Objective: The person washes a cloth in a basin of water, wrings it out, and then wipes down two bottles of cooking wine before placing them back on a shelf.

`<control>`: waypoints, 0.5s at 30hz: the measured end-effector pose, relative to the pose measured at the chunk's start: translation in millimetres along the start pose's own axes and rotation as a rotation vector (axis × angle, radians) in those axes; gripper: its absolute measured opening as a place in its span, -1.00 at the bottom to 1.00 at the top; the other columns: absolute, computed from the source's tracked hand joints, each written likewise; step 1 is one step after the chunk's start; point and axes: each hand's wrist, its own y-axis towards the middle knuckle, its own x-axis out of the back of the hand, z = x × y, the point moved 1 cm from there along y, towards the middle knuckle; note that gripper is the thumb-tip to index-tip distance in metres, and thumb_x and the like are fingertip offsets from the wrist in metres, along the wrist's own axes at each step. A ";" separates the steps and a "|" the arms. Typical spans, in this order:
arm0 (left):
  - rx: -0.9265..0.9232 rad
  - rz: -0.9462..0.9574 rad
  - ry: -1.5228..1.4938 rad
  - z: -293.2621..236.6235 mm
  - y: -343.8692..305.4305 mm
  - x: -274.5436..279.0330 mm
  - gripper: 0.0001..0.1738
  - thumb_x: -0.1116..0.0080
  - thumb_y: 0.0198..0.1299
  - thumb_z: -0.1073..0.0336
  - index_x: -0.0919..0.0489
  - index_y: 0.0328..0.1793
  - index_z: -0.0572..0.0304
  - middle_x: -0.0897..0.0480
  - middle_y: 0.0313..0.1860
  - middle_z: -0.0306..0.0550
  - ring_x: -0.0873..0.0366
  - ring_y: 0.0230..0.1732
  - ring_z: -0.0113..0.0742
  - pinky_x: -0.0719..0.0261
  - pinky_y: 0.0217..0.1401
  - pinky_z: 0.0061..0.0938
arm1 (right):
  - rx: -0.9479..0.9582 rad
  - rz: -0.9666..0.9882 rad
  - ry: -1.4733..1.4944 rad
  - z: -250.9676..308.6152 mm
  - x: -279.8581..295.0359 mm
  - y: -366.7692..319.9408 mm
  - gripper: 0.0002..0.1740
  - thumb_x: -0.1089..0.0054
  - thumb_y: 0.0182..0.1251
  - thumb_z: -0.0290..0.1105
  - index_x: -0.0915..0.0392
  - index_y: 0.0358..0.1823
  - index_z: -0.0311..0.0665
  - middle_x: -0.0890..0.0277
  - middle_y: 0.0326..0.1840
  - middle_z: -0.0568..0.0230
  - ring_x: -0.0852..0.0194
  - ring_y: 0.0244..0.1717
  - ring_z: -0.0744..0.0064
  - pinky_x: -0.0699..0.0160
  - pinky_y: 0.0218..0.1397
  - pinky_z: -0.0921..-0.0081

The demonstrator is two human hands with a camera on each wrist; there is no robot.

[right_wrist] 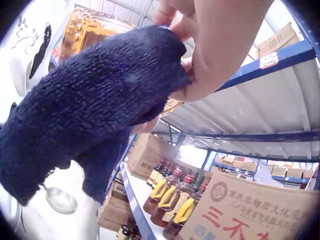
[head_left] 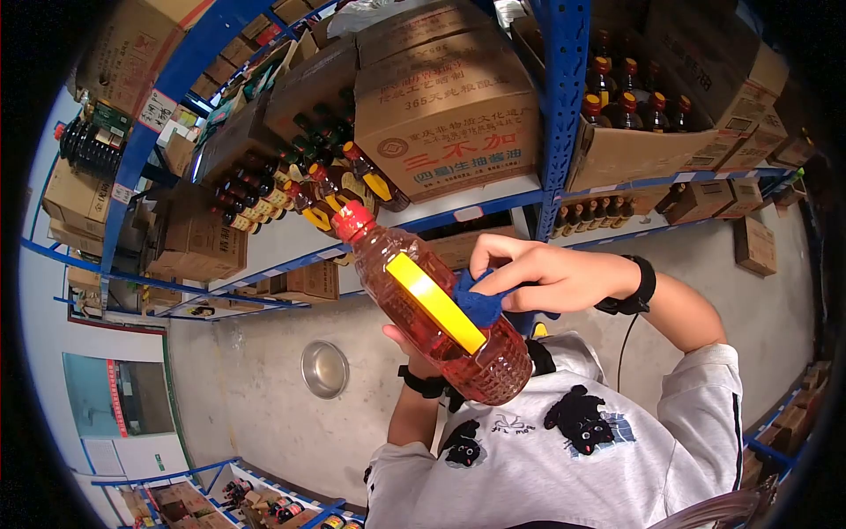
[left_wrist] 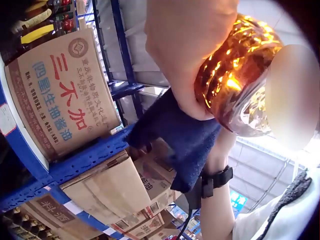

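A large clear bottle (head_left: 423, 300) of reddish-amber liquid, with a red cap and a yellow strip along its side, tilts in front of the person's chest. My left hand (head_left: 414, 355) holds it from beneath, mostly hidden behind it in the head view. In the left wrist view, that hand (left_wrist: 187, 55) grips the bottle's ribbed body (left_wrist: 235, 75). My right hand (head_left: 551, 275) pinches a dark blue cloth (head_left: 478, 304) against the bottle's side near the yellow strip. The cloth (right_wrist: 100, 95) hangs down in folds from the right fingers in the right wrist view.
A blue-framed shelf ahead holds cartons (head_left: 449, 115) and several similar bottles (head_left: 374, 176). An open carton of bottles (head_left: 639, 150) stands on the right. On the floor lies a metal basin (head_left: 325, 369). More stocked shelving (head_left: 256, 494) is at the lower left.
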 end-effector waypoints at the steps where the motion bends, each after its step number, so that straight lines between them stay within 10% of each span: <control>1: -0.031 0.003 0.066 -2.7 -0.2 -1.8 0.11 0.24 -0.22 -0.58 -0.05 0.33 0.09 -0.28 0.19 0.02 -0.31 0.13 -0.14 -0.35 0.14 -0.21 | 0.007 -0.003 0.106 -2.8 0.0 -2.3 -0.65 0.07 0.10 -0.54 -0.47 -0.04 -0.32 -0.19 -0.21 0.21 -0.23 -0.11 0.38 -0.22 0.00 0.52; 7: 0.056 0.046 0.166 -15.5 -7.1 -0.2 0.07 -0.08 -0.29 -0.48 -0.14 0.25 0.09 -0.40 0.06 0.07 -0.40 0.01 -0.10 -0.42 0.05 -0.19 | 0.025 0.115 0.108 0.1 11.4 -21.9 -0.68 0.09 0.02 -0.57 -0.52 -0.16 -0.37 -0.27 -0.18 0.17 -0.24 -0.11 0.33 -0.24 0.00 0.48; 15: 0.039 0.038 0.065 -25.7 -14.6 23.0 0.16 -0.14 -0.34 -0.47 -0.07 0.32 0.08 -0.29 0.19 0.03 -0.30 0.14 -0.04 -0.29 0.16 0.01 | -0.066 -0.452 0.126 9.7 13.7 -9.3 -0.67 -0.07 0.14 -0.47 -0.43 -0.02 -0.30 -0.31 -0.06 0.26 -0.27 0.00 0.43 -0.20 0.09 0.54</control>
